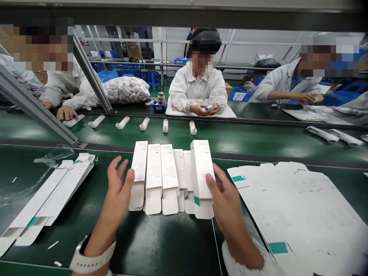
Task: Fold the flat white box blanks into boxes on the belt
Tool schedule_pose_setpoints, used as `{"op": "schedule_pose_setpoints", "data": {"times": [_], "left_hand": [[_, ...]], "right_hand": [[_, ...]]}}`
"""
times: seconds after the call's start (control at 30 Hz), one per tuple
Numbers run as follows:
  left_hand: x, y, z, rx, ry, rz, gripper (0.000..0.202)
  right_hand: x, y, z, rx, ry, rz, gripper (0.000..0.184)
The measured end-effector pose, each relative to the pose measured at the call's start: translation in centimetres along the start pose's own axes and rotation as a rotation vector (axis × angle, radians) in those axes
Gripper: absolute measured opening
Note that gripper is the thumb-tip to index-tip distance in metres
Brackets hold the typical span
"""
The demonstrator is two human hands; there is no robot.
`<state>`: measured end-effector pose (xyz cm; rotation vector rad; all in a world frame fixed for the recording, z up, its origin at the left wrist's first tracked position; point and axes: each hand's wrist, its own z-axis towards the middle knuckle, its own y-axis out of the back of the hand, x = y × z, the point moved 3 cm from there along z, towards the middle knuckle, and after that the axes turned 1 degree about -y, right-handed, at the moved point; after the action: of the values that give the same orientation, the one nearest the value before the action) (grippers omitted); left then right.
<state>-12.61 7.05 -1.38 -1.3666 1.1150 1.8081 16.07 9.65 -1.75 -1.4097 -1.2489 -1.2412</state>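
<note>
My right hand (227, 191) grips a tall white box (202, 168) by its right side, thumb across the front. The box has a green patch low down and an unfolded flap at its lower end. To its left several similar white boxes (154, 168) stand in a row, their lower flaps hanging loose. My left hand (117, 188) is at the left end of this row, thumb and fingers spread, with nothing in it. Its thumb tip is close to the leftmost box (140, 161); I cannot tell whether they touch. A white watch (92, 258) is on my left wrist.
Flattened white cartons (54, 195) lie at left beside clear plastic film. A large stack of flat printed card (299, 214) covers the right. Beyond, small white devices (165, 125) line a green belt (230, 140). Co-workers in white coats (198, 86) sit across it. A metal post (43, 103) slants at left.
</note>
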Motion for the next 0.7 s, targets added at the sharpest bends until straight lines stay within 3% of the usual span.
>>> {"op": "schedule_pose_setpoints", "data": {"times": [0.13,0.2,0.27,0.37,0.47,0.53,0.6,0.7], "left_hand": [[1.6,-0.6,0.7,0.138,0.066,0.005,0.095],[1.6,-0.5,0.2,0.117,0.062,0.017,0.093],[1.3,0.0,-0.3,0.064,0.043,0.011,0.09],[0.1,0.8,-1.6,-0.04,-0.044,-0.029,0.078],[-1.8,0.5,-3.2,-0.071,-0.162,-0.096,0.057],[-3.2,-0.4,-4.2,-0.031,-0.226,-0.142,0.045],[-4.1,-1.2,-4.9,0.003,-0.264,-0.159,0.039],[-4.9,-1.9,-5.8,0.035,-0.298,-0.143,0.038]], "right_hand": [[0.9,-2.2,2.6,0.248,0.165,-0.246,0.081],[1.1,-1.1,2.9,0.258,0.199,-0.306,0.076],[1.0,2.2,2.9,0.132,0.243,-0.466,0.073],[-0.6,9.8,2.3,-0.214,0.245,-0.94,0.082],[-3.3,16.0,1.5,-0.354,0.07,-1.368,0.1],[-4.5,18.0,1.3,-0.36,-0.028,-1.467,0.109],[-4.6,18.7,1.5,-0.369,-0.05,-1.487,0.115],[-3.1,19.6,1.7,-0.388,-0.094,-1.373,0.106]]}}
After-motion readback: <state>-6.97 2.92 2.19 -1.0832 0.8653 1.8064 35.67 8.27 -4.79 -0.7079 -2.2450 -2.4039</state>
